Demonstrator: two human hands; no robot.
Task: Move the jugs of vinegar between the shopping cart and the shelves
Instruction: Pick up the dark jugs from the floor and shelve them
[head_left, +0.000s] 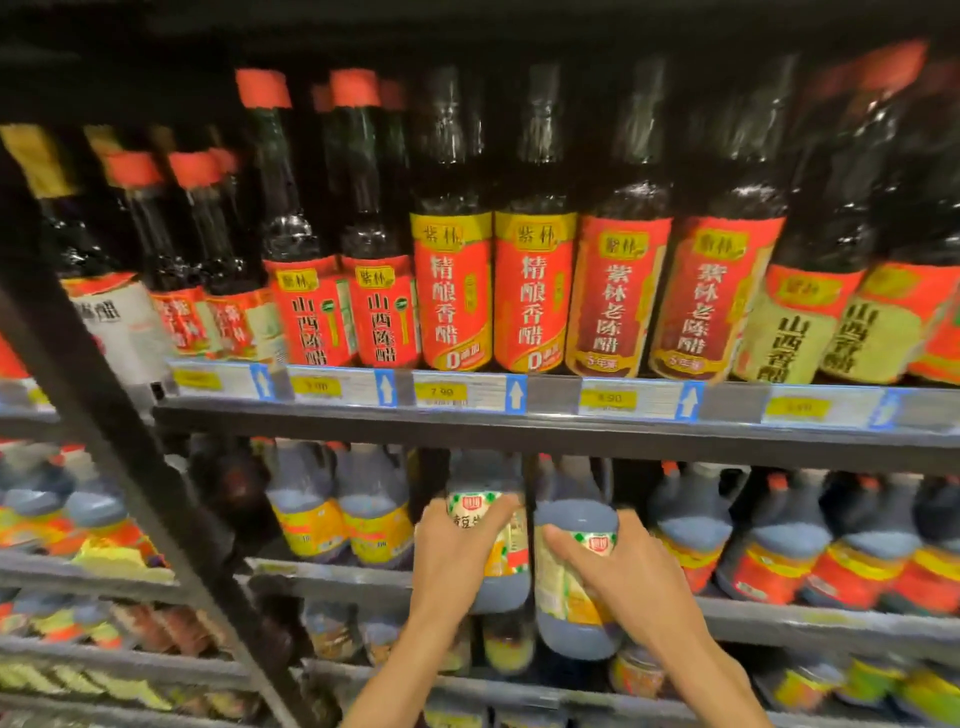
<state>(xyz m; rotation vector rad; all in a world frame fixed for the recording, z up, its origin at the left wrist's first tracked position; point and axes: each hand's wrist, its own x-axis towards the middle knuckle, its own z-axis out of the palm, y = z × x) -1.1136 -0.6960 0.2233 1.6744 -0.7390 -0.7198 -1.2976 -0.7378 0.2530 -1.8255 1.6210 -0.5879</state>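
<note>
Gripping one vinegar jug (491, 525) in the left hand (457, 556), another jug (574, 582) in the right hand (618, 566). Probably shelving or lifting them at the lower shelf (332, 577); needing level, steady carrying.

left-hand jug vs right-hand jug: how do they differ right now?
Position: the left-hand jug sits higher, and the right-hand jug hangs lower, its base below the shelf edge.
Grip: the left hand wraps the left-hand jug's label from the left; the right hand covers the right-hand jug's label from the right.
Shared: both hold dark liquid, carry the same green-and-white label with a red logo, and stand roughly upright, side by side.
</note>
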